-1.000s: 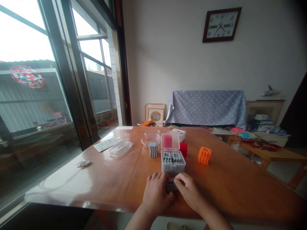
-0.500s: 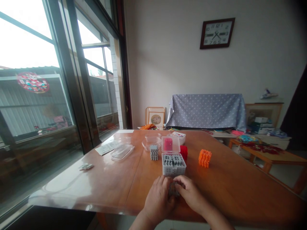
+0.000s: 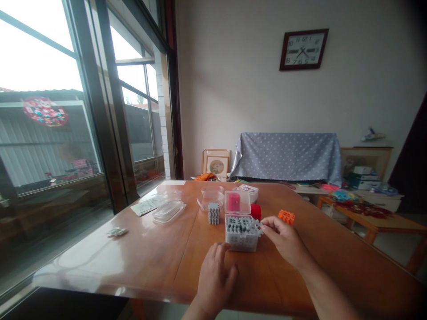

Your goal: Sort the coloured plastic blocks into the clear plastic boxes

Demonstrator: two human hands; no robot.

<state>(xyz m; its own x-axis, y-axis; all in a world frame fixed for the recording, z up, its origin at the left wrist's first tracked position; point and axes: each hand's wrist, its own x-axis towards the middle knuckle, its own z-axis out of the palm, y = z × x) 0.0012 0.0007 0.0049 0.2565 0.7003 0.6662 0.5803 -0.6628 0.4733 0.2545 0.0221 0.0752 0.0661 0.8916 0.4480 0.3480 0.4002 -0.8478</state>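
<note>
A clear plastic box full of grey interlocking pieces stands in front of me, its lid tipped back. My right hand pinches a grey piece at the box's right edge. Near the box's front left corner, my left hand rests with fingers apart and nothing in it. A grey block stack stands just left of the box. Behind the box's right side is a red block. An orange block stack is partly hidden behind my right hand.
Clear lids, papers and a small packet lie on the left of the wooden table. A clear bowl and a white-lidded container stand farther back. A low side table is at right.
My hands have parted. The right one has moved up and right to the box with a grey piece; the left has let go and opened near the box's front.
</note>
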